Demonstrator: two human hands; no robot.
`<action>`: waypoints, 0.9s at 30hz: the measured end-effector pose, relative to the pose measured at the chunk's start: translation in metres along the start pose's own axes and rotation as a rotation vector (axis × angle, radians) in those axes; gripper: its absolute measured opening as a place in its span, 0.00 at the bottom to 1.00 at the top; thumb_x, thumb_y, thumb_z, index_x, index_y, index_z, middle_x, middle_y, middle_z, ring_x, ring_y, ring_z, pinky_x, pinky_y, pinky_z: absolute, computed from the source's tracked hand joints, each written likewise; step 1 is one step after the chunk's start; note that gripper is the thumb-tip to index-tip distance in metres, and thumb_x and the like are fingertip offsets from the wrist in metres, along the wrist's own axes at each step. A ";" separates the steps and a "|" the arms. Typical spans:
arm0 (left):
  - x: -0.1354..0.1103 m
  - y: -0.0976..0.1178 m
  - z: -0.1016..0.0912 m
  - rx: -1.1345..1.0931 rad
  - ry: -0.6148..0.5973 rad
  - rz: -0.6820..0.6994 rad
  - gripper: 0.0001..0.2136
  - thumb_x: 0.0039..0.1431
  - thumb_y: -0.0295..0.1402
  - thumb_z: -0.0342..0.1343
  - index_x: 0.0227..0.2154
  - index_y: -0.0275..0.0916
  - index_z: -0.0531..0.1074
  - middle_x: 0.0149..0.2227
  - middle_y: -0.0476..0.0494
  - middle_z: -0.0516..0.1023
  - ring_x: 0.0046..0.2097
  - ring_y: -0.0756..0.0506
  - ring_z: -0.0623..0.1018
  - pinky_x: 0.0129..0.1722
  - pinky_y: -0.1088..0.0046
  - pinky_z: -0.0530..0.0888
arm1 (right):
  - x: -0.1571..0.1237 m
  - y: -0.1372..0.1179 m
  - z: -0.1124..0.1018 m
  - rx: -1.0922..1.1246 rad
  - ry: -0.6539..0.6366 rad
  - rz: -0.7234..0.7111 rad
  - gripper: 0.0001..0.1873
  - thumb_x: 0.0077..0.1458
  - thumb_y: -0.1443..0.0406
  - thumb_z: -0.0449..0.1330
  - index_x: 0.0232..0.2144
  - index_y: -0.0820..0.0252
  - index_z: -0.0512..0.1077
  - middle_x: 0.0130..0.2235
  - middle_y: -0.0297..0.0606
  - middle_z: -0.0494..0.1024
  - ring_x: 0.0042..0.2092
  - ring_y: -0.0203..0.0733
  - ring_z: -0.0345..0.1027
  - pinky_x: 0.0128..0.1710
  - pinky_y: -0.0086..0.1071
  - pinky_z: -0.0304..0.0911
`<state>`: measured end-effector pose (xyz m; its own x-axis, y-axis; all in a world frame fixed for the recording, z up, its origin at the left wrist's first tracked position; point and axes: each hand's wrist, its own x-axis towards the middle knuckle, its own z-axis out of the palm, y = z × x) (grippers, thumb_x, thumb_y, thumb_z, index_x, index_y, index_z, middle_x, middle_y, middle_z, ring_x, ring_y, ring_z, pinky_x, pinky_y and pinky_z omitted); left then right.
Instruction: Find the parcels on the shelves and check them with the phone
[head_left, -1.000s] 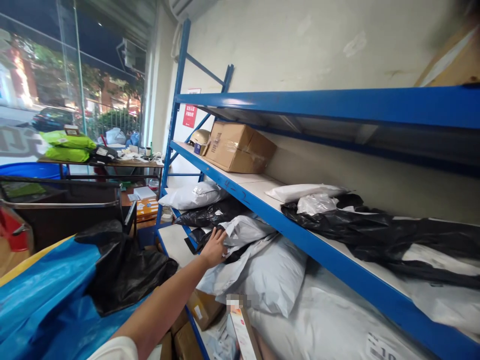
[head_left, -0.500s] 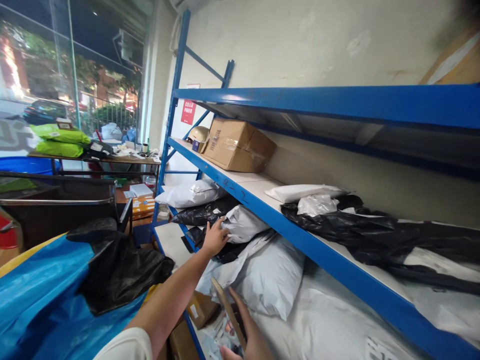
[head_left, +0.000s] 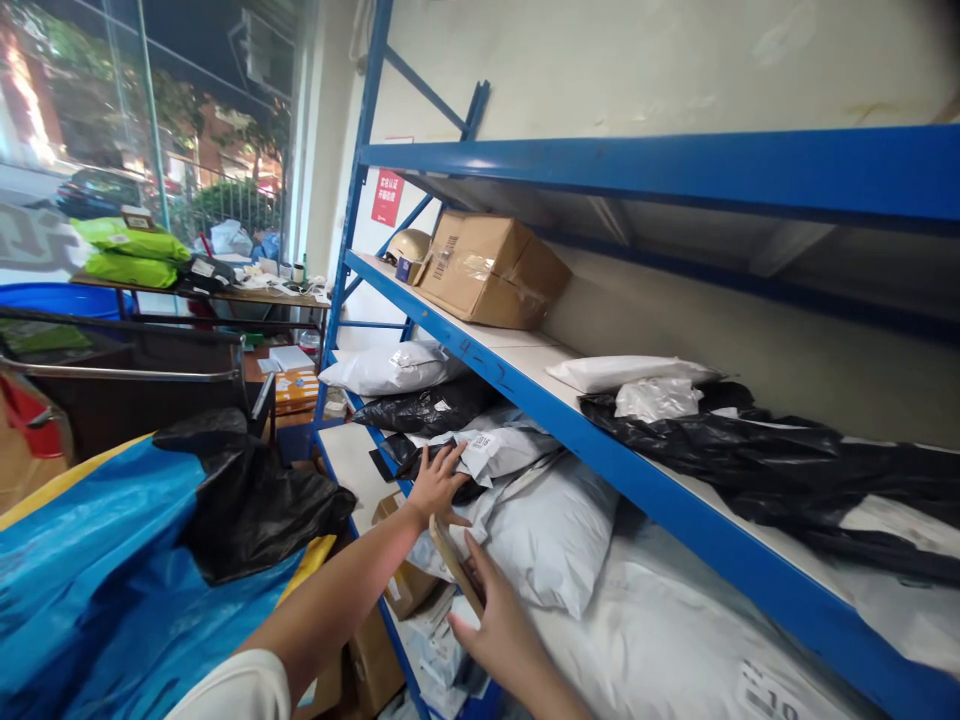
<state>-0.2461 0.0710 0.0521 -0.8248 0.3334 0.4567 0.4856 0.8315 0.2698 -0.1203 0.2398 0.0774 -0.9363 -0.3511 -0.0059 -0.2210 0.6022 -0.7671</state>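
Observation:
My left hand (head_left: pixel 439 485) reaches to the lower shelf with its fingers spread, touching a grey-white mailing bag (head_left: pixel 510 450) that has a numbered label. A black mailing bag (head_left: pixel 427 405) and a white mailing bag (head_left: pixel 394 368) lie just beyond it. Closer to me, my right hand (head_left: pixel 495 620) is closed around a phone (head_left: pixel 456 565), seen edge-on with a tan rim; its screen is hidden. Beside the phone lies a large pale plastic parcel (head_left: pixel 555 530).
A blue shelf beam (head_left: pixel 600 450) slants above the parcels. The shelf over it holds a cardboard box (head_left: pixel 491 270) and black bags (head_left: pixel 720 440). A blue woven sack (head_left: pixel 105 560) fills the left foreground, near a dark chair (head_left: pixel 127 375). Cartons (head_left: pixel 375 665) stand below.
The view has shifted slightly. My left hand has drawn back a little, and the grey-white bag now lies with its numbered label showing. My right hand has come up with the phone.

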 end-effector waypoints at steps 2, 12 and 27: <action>0.002 -0.002 -0.004 0.001 0.008 0.001 0.34 0.34 0.49 0.68 0.48 0.42 0.71 0.68 0.31 0.46 0.64 0.25 0.52 0.58 0.30 0.39 | 0.001 0.002 -0.001 -0.024 0.004 0.074 0.47 0.39 0.69 0.60 0.63 0.65 0.50 0.54 0.51 0.68 0.55 0.52 0.62 0.56 0.44 0.57; 0.002 -0.001 -0.014 -0.079 0.029 0.034 0.22 0.51 0.49 0.58 0.45 0.41 0.75 0.67 0.31 0.47 0.65 0.26 0.51 0.59 0.33 0.44 | -0.019 0.029 -0.015 0.215 -0.008 0.161 0.38 0.38 0.66 0.63 0.54 0.61 0.58 0.39 0.40 0.73 0.35 0.43 0.69 0.40 0.39 0.66; -0.046 -0.020 0.007 -0.709 0.050 -0.602 0.27 0.64 0.50 0.32 0.33 0.34 0.71 0.28 0.44 0.74 0.32 0.46 0.75 0.35 0.66 0.71 | -0.025 0.041 -0.001 0.758 0.302 0.081 0.28 0.37 0.58 0.71 0.42 0.60 0.70 0.40 0.45 0.80 0.39 0.49 0.74 0.43 0.43 0.69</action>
<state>-0.2197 0.0418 0.0197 -0.9897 -0.0993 0.1033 0.0573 0.3868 0.9204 -0.1059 0.2743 0.0466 -0.9985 -0.0542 0.0101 -0.0064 -0.0686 -0.9976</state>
